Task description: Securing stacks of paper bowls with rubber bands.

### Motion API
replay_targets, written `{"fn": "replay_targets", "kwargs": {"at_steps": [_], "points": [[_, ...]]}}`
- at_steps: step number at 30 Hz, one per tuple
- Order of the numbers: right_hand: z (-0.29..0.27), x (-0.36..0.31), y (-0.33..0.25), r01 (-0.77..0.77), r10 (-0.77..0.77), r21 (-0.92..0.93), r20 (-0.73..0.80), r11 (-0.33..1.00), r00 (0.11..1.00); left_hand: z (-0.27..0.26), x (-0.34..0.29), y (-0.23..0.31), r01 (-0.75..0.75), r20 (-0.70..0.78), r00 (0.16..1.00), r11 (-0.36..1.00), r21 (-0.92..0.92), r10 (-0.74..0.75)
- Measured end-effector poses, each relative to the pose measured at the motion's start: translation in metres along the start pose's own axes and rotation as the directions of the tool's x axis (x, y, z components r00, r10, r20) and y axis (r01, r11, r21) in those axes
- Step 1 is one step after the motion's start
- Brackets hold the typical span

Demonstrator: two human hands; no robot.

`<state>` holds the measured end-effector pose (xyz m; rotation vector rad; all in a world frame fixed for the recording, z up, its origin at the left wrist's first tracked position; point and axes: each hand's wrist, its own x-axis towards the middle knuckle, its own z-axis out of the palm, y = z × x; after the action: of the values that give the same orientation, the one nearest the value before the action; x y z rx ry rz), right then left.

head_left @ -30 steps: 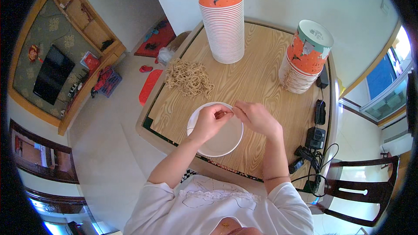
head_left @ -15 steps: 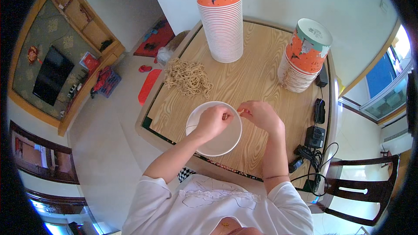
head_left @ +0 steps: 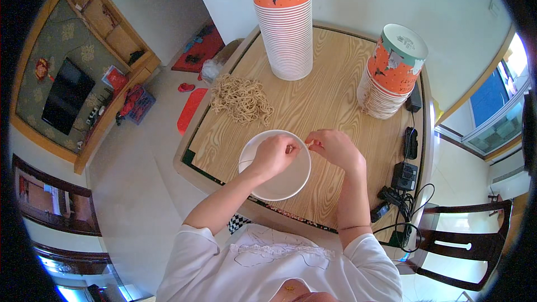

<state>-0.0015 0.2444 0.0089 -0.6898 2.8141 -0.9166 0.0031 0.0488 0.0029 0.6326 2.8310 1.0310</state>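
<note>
— Where do your hands sit?

— Both are over the near edge of the wooden table [head_left: 335, 100]; your left hand [head_left: 274, 155] is curled above the white paper bowl [head_left: 277, 182], fingers bunched together; your right hand [head_left: 335, 148] is just beside it, past the bowl's right rim, fingers pinched too; something thin appears to run between the two sets of fingertips, but it's too small to tell what.

— And the bowl?

— It lies flat at the near edge, toward the left corner; your left hand covers its upper part.

— What else is on the table?

— A loose pile of tan rubber bands [head_left: 241, 99] by the left edge; a tall stack of cups [head_left: 284, 28] at the far edge; a shorter, tilted stack of bowls [head_left: 389, 78] near the far right corner; black chargers and cables [head_left: 404, 182] along the right edge.
</note>
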Motion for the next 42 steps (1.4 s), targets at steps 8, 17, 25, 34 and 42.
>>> {"fn": "replay_targets", "kwargs": {"at_steps": [8,17,25,34,42], "points": [[-0.002,0.001,-0.009,-0.036,0.037,0.033,-0.013,0.999,0.999,0.001,0.002,-0.001,0.028,0.002,1.000,1.000,0.006,-0.028],[0.006,0.007,-0.003,0.049,-0.048,0.034,-0.039,0.998,0.998,-0.002,0.003,0.006,0.005,-0.004,1.000,1.000,0.027,-0.005],[0.007,0.007,-0.004,0.048,-0.042,0.049,-0.121,0.998,0.992,-0.021,-0.001,0.008,-0.163,-0.081,0.975,0.909,0.383,0.208],[0.011,0.009,-0.024,0.055,-0.050,0.060,-0.087,0.997,0.995,-0.039,-0.014,-0.026,-0.087,0.092,0.991,0.995,-0.054,0.092],[0.016,0.017,-0.023,0.065,-0.049,0.127,-0.126,0.990,0.991,0.013,0.013,-0.066,0.043,0.216,0.965,0.720,-0.692,0.149]]}}
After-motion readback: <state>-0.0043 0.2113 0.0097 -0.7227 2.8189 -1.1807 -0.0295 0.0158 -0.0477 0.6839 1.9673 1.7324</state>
